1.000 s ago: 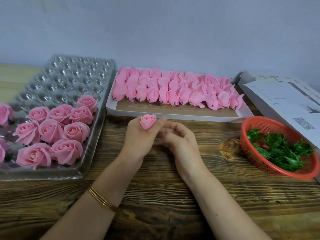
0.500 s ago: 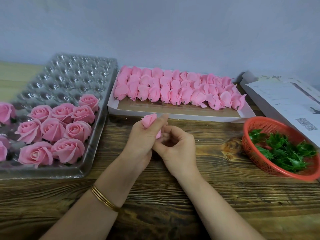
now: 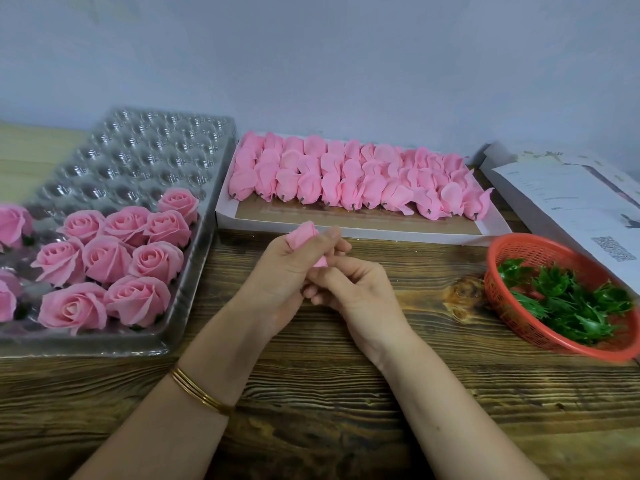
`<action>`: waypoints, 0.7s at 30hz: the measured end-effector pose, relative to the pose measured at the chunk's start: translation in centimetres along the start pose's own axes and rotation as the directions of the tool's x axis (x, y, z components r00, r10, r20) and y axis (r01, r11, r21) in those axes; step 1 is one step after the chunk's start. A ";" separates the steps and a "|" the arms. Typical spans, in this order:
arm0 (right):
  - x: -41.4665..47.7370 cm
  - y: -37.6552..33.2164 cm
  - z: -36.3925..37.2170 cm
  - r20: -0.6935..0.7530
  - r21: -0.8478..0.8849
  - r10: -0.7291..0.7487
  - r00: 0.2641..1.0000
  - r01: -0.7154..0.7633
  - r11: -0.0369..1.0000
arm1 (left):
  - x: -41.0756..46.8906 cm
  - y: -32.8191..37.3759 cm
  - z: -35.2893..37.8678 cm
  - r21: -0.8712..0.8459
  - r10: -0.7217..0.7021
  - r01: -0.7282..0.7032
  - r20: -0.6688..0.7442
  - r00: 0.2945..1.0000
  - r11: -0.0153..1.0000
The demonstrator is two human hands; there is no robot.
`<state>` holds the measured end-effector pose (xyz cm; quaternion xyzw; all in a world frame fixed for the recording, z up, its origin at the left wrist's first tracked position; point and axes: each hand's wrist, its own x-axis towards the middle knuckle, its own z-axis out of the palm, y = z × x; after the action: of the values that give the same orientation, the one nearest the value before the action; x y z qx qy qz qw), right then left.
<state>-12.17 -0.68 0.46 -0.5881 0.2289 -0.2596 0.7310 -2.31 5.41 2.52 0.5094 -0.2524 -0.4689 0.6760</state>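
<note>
Wooden table (image 3: 398, 393); left hand (image 3: 284, 271) grips pink rosebud (image 3: 302, 235), tightly furled, tilted left; right hand (image 3: 360, 292) pinches its lower end.

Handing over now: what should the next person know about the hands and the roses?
Left hand grips a pink bud; right hand pinches its lower end, above the table.
Done: opened roses fill the near cells of the plastic tray, left; far cells empty.
Left: this bud, plus rows of buds in the box behind. Green leaves wait in the red basket, right.
</note>
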 end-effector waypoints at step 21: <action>-0.4 0.7 0.4 -0.155 -0.439 -0.312 0.937 0.218 0.872 | 0.0 -0.5 0.7 -0.043 0.059 -0.067 -0.164 0.985 0.997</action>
<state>-12.13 0.02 -0.17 -0.7230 0.2753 -0.3672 0.5164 -3.06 5.11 2.34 0.5212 -0.2009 -0.4102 0.7209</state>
